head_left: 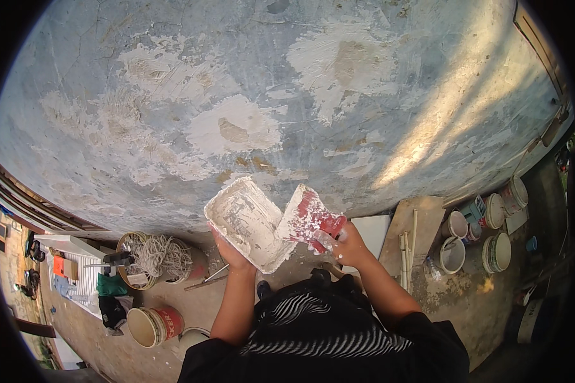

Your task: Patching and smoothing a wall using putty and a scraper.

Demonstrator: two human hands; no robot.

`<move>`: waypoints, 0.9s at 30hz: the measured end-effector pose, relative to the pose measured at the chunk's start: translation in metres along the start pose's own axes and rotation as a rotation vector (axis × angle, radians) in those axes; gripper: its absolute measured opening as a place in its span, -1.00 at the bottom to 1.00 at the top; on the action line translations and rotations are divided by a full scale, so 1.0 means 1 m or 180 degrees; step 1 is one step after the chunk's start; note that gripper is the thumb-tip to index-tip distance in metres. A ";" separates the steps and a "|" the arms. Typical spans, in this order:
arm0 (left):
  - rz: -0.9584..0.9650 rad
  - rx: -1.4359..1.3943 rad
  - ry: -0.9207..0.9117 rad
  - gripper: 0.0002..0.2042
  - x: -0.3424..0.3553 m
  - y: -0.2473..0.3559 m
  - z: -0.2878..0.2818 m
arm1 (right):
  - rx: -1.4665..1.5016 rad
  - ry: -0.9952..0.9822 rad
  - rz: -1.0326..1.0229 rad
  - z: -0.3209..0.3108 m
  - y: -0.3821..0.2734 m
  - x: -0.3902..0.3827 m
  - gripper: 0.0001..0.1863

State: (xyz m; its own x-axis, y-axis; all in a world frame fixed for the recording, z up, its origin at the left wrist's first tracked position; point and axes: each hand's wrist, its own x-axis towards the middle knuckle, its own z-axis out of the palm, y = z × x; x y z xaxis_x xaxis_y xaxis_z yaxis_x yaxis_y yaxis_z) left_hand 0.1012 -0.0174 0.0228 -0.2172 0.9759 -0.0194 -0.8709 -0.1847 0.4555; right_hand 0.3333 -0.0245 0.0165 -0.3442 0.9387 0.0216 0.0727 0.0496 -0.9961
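Risks, in my judgement: scraper (pixel 312 217) is heavily loaded w/ white paste, incl. ragged clumps at its edges; a quick turn could drop some outside the tray (pixel 225 191), poss. onto the floor (pixel 473 313). Tray is held one-handed, so a hard press vs. its rim could tip it. Residue on the fingers could let the scraper slip.

Hands: L hand (pixel 232 251) closed on tray's near left side, supporting it. R hand (pixel 349 246) wrapped round scraper's handle end, fingers smeared.

Location: scraper & tray are in front of the torso, below the patched blue-grey wall (pixel 281 137); scraper overlaps tray's right edge in view. Contact: can't tell.

Condition: scraper red, broad-ended, mostly coated white, red showing thru in patches. Tray approx. rectangular, rim crusted; contents off-white w/ greyish streaks, spread unevenly.
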 end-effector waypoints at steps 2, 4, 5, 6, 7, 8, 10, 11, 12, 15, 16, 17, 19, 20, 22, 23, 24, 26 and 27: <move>-0.0012 -0.0035 -0.0162 -0.39 -0.002 0.002 0.004 | 0.0014 0.0243 0.0060 -0.007 0.002 0.000 -0.85; 0.0048 -0.0037 -0.0088 -0.40 -0.003 0.003 0.005 | -0.0141 0.0395 -0.0193 -0.008 -0.006 0.000 -0.86; 0.0057 -0.0041 -0.0084 -0.40 -0.004 0.003 0.003 | -0.0287 0.0546 -0.0448 -0.008 -0.010 0.000 -0.86; 0.0083 -0.0080 -0.0129 -0.40 -0.004 0.004 0.000 | -0.0290 0.0534 -0.0450 -0.008 -0.015 -0.001 -0.86; 0.0110 -0.0118 -0.0175 -0.41 -0.005 0.004 -0.002 | -0.0250 0.0532 -0.0378 -0.008 -0.019 -0.003 -0.86; 0.0123 -0.0121 -0.0172 -0.41 -0.007 0.004 -0.003 | -0.0210 0.0528 -0.0306 -0.009 -0.020 -0.003 -0.86; 0.0194 -0.0002 -0.0151 -0.40 -0.010 0.005 -0.004 | -0.0391 0.0566 -0.0507 -0.011 -0.017 -0.002 -0.87; 0.0205 -0.0004 -0.0149 -0.40 -0.011 0.005 -0.005 | -0.0570 0.0618 -0.0704 -0.013 -0.015 -0.002 -0.88; 0.0218 -0.0003 -0.0143 -0.40 -0.012 0.006 -0.005 | -0.0571 0.0608 -0.0709 -0.013 -0.016 -0.003 -0.88; 0.0120 -0.0136 -0.0248 -0.39 -0.014 0.011 -0.010 | -0.0699 0.0778 -0.0593 -0.015 -0.021 -0.005 -0.88; 0.0010 -0.0274 -0.0359 -0.39 -0.015 0.013 -0.010 | -0.0240 0.0895 -0.0517 -0.018 -0.026 -0.004 -0.89; 0.0018 -0.0278 -0.0360 -0.39 -0.016 0.014 -0.009 | 0.0219 0.1009 -0.0438 -0.021 -0.029 -0.003 -0.89; -0.0067 -0.0220 -0.0722 -0.38 -0.020 0.017 -0.003 | -0.0002 0.0936 -0.0473 -0.029 -0.032 -0.004 -0.90; -0.0065 -0.0224 -0.0718 -0.38 -0.021 0.018 0.000 | -0.0369 0.0698 -0.0733 -0.029 -0.048 -0.007 -0.90; -0.0395 0.0447 -0.0137 -0.37 -0.020 0.020 0.008 | -0.0741 0.0454 -0.0992 -0.032 -0.069 -0.004 -0.90; -0.0393 0.0441 -0.0138 -0.37 -0.020 0.020 0.009 | -0.1452 0.0195 -0.1273 -0.034 -0.077 0.000 -0.88; -0.0602 0.0606 -0.0222 -0.37 -0.021 0.020 0.010 | -0.2162 -0.0074 -0.1548 -0.035 -0.081 0.004 -0.86; -0.0818 0.0766 -0.0321 -0.37 -0.021 0.019 0.018 | -0.2363 -0.0217 -0.1706 -0.036 -0.082 0.013 -0.82; -0.0938 0.0887 -0.0249 -0.37 -0.024 0.018 0.026 | -0.2554 -0.0369 -0.1863 -0.035 -0.082 0.017 -0.78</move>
State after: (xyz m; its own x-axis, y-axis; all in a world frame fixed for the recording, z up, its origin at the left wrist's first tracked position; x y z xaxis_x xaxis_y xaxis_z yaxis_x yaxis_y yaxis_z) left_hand 0.1018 -0.0413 0.0545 0.0673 0.9902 -0.1221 -0.7356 0.1319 0.6644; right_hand 0.3541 -0.0007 0.1011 -0.6139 0.6559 0.4393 0.4585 0.7493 -0.4779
